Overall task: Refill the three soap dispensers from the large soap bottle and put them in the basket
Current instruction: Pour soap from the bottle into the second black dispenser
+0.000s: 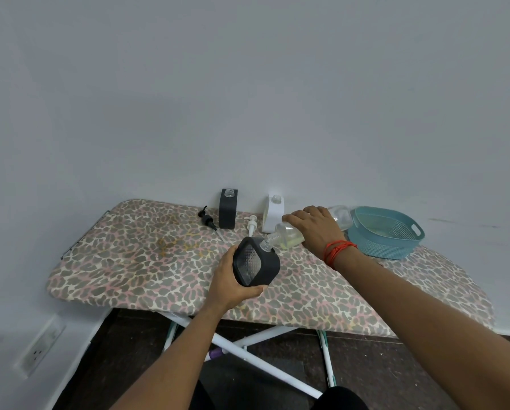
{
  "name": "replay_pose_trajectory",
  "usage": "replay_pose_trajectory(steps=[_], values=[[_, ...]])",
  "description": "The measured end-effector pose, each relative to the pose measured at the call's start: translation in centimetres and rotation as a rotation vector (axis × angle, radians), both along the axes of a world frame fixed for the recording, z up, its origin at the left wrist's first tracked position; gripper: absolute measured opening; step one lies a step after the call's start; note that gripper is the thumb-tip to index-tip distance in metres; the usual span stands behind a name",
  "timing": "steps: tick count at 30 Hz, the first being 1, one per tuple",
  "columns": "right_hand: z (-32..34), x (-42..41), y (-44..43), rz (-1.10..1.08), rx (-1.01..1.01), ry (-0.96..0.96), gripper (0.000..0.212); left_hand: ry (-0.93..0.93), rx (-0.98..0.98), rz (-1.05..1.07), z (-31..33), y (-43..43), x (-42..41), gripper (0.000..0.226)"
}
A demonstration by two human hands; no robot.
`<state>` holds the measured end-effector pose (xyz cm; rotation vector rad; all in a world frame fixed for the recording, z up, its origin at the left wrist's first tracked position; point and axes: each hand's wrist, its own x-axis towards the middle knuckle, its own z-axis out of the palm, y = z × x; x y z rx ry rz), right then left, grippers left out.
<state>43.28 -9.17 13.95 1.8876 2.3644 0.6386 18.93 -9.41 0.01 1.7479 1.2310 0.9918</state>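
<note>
Over the ironing board [129, 261], our left hand [233, 287] tips the black dispenser [256, 261] so its mouth meets the big soap bottle [289, 235], which our right hand [313, 226] holds sideways to pour.

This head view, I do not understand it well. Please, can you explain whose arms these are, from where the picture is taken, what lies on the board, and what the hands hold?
There is no machine here. The one picture comes from a wide camera worn on a person's head, looking forward and down, so the two arms are that person's own.

The surface is an ironing board with a leopard-pattern cover, standing against a white wall. On it stand a black dispenser and a white dispenser, both open without pumps. A black pump and a white pump lie beside them. A teal basket sits at the right.

The left hand holds a third black dispenser, tilted. The right hand holds the large soap bottle on its side, its mouth at the dispenser's opening, as for pouring.
</note>
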Motion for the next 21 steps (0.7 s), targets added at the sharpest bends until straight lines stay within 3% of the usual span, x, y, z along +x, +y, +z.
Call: replay_pose_trajectory(steps=[21], values=[[-0.42,-0.29,0.03,-0.021,0.029,-0.002,0.071,0.002,0.022,-0.003,-0.18,0.04,-0.02,0.128]])
